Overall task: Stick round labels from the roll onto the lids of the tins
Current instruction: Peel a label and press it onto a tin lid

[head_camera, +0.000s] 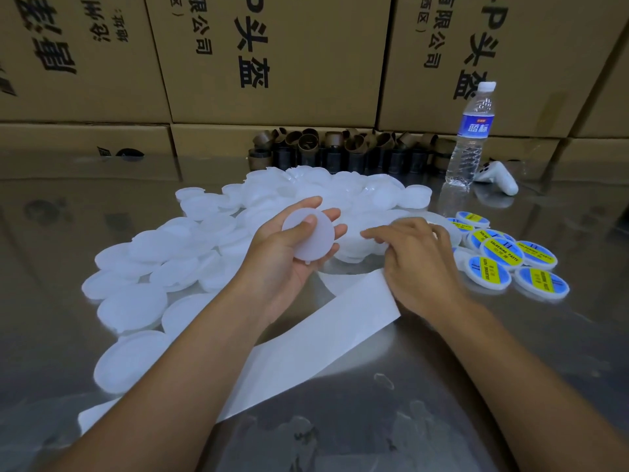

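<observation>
held lid (308, 235): plain white disc, no label, face tilted toward camera, gripped in left hand (282, 267), thumb on its face
bare lids (153, 267): white, unlabelled, loose overlapping heap on worktop (442, 386), left and behind
labelled lids (503, 257): blue-and-yellow round labels face up, cluster at right, some overlapping
liner strip (323, 338): white, blank, flat, diagonal from lower left; upper end under right hand (422, 264)

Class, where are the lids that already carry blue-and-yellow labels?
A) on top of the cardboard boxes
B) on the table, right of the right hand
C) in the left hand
B: the labelled lids lie clustered on the table right of the right hand; the left hand holds a plain white lid.
</observation>
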`<action>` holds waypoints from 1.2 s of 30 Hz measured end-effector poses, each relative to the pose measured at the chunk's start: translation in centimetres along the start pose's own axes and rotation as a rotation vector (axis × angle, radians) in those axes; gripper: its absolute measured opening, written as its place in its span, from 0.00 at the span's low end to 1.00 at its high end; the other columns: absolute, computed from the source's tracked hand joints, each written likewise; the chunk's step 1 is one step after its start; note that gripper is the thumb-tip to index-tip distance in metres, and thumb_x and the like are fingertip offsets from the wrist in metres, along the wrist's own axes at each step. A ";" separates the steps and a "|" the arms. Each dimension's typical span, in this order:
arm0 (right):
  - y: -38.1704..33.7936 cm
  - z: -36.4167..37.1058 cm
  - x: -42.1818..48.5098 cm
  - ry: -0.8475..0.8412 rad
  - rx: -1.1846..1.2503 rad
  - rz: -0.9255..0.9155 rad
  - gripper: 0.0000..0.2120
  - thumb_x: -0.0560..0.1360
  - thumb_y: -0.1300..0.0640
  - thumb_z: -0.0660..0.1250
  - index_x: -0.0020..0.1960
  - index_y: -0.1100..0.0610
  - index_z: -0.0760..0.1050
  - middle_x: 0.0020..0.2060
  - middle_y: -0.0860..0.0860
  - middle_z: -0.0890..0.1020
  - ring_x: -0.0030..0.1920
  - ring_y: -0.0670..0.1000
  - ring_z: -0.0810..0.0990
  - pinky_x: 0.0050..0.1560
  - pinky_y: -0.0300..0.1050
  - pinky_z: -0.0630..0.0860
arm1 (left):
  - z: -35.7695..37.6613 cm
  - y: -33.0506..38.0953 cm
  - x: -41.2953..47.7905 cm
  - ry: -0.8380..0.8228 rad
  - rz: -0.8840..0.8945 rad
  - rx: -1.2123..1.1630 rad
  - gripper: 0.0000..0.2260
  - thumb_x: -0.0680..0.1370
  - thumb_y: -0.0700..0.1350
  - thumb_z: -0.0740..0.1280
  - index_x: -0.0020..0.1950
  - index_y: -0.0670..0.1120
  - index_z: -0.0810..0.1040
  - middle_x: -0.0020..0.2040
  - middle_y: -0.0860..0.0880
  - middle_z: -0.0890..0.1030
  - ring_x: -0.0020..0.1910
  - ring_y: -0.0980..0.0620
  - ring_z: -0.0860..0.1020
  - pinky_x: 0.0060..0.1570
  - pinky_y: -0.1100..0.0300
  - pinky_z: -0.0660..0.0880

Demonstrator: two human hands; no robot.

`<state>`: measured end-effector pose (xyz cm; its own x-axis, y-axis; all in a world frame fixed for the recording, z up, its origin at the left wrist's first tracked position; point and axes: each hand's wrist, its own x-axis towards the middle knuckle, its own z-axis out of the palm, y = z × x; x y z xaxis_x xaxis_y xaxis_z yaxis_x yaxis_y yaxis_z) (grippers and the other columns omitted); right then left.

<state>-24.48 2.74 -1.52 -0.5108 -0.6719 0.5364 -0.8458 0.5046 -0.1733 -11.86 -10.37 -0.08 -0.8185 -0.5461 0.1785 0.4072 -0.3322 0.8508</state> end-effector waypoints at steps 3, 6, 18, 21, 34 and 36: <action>0.0 -0.4 -0.1 0.107 0.152 0.076 0.19 0.75 0.67 0.57 0.60 0.54 0.79 0.56 0.50 0.80 0.63 0.51 0.71 0.68 0.51 0.59 | -0.1 0.0 0.0 -0.002 0.012 0.007 0.10 0.81 0.36 0.58 0.55 0.46 0.77 0.45 0.48 0.86 0.46 0.48 0.84 0.48 0.56 0.80; -0.2 -1.0 -0.3 0.263 0.349 0.182 0.16 0.77 0.65 0.57 0.58 0.57 0.79 0.57 0.52 0.81 0.61 0.50 0.72 0.67 0.49 0.64 | -0.1 -0.1 0.0 0.005 0.012 -0.002 0.09 0.81 0.36 0.59 0.54 0.46 0.77 0.45 0.48 0.86 0.46 0.48 0.84 0.48 0.55 0.80; -1.4 -3.3 -0.3 0.501 1.136 0.304 0.10 0.72 0.68 0.70 0.41 0.53 0.76 0.37 0.46 0.80 0.36 0.39 0.78 0.40 0.31 0.74 | 0.0 -0.1 -0.1 0.080 0.030 0.064 0.08 0.80 0.38 0.61 0.51 0.46 0.79 0.45 0.47 0.85 0.45 0.48 0.84 0.48 0.56 0.80; -1.9 -3.2 -0.4 0.353 1.249 0.255 0.15 0.71 0.72 0.68 0.44 0.52 0.74 0.40 0.47 0.81 0.40 0.44 0.79 0.40 0.38 0.77 | 0.2 -0.2 0.0 0.137 0.025 0.135 0.06 0.80 0.40 0.62 0.51 0.46 0.79 0.45 0.47 0.85 0.43 0.48 0.84 0.46 0.57 0.79; -2.8 -2.3 -1.2 -0.156 1.256 0.080 0.07 0.67 0.56 0.72 0.44 0.55 0.76 0.34 0.47 0.83 0.34 0.45 0.81 0.38 0.35 0.75 | 0.8 -0.4 -0.6 0.061 -0.099 0.279 0.11 0.75 0.53 0.67 0.49 0.46 0.80 0.40 0.50 0.84 0.38 0.52 0.81 0.46 0.57 0.77; -3.0 -2.3 -1.3 -0.192 1.222 0.063 0.09 0.68 0.52 0.69 0.44 0.55 0.78 0.38 0.54 0.85 0.41 0.53 0.84 0.46 0.46 0.77 | 0.7 -0.5 -0.7 0.066 -0.113 0.271 0.08 0.74 0.49 0.71 0.48 0.45 0.80 0.40 0.48 0.84 0.37 0.51 0.81 0.45 0.56 0.78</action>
<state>-20.90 3.37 0.23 -0.4831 -0.7853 0.3872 -0.3552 -0.2284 -0.9065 -11.80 -9.25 -0.32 -0.8207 -0.5691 0.0504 0.1851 -0.1814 0.9658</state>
